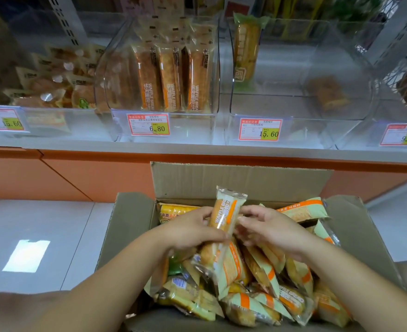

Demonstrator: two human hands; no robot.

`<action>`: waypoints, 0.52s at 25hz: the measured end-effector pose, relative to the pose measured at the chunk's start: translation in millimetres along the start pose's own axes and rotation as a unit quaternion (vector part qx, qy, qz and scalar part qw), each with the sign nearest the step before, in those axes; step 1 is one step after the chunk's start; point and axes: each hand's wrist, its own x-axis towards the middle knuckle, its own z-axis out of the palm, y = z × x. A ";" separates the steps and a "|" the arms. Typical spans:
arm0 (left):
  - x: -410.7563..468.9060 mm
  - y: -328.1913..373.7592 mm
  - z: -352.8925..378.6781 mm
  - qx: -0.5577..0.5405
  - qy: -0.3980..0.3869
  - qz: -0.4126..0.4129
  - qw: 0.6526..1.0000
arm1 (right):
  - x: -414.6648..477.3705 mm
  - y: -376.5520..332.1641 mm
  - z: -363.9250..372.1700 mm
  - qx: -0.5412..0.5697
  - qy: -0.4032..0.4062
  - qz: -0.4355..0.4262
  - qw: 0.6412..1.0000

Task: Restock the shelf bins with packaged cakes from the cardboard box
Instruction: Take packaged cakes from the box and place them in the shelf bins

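Waffle pack (226,213): likely light, squashy, slick film.
Left hand (192,230) grips mid-body, a good spot; right hand (268,226): hold unclear.

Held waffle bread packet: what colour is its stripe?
Orange stripe on the pale packet, head view.

Lighting is soft, even and overhead, moderately bright, with one hard white reflection on the floor (26,256) at left and a faint sheen with ghosted reflections on the clear bins (300,68). Focus is best at centre, where the cake pack (226,216) and box (240,180) read clearly, while the upper background is dim and blurred. Wide-angle distortion bows the shelf edge (197,149) and smears the corners.
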 end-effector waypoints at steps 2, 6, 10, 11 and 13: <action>-0.8 -0.9 -8.2 0.070 0.044 -0.032 0.996 | -9.8 -3.2 -6.5 -0.338 0.016 0.044 0.940; -7.6 4.8 -9.5 0.118 0.075 -0.032 0.990 | -24.2 15.1 21.5 -0.579 -0.069 0.111 0.805; -12.0 5.3 -9.4 0.133 0.071 -0.009 0.989 | -25.0 17.8 17.0 -0.511 -0.015 0.089 0.855; -12.7 5.3 -10.8 0.131 0.079 -0.003 0.988 | -23.5 10.7 -1.1 -0.466 0.000 0.091 0.880; -12.5 4.3 -15.2 0.110 0.091 -0.002 0.990 | -25.4 -8.7 -35.3 -0.351 0.017 0.067 0.934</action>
